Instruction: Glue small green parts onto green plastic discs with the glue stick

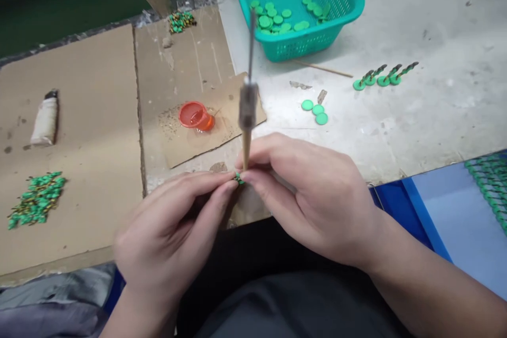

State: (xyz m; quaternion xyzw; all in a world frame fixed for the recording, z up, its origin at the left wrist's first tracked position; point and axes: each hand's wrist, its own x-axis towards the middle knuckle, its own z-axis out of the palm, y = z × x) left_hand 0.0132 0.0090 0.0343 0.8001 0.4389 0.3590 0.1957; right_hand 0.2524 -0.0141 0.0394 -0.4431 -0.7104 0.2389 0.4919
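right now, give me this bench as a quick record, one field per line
Left hand: small green piece at the fingertips
Right hand: slim tool, pinched, metal end up
Basket: teal, green discs inside
Loose discs: three, below the basket
Stemmed discs: four, dark-tipped stems
Stick: thin, beside the basket
Cup: red, on cardboard
Tube: white, dark cap, lying down
Piles: two, small green-and-gold pieces

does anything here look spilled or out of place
Yes. Dark specks are scattered on the brown cardboard beside the small red plastic cup, resembling spatter. Ragged brown scraps, apparently stray debris, lie on the grey tabletop near three green discs.
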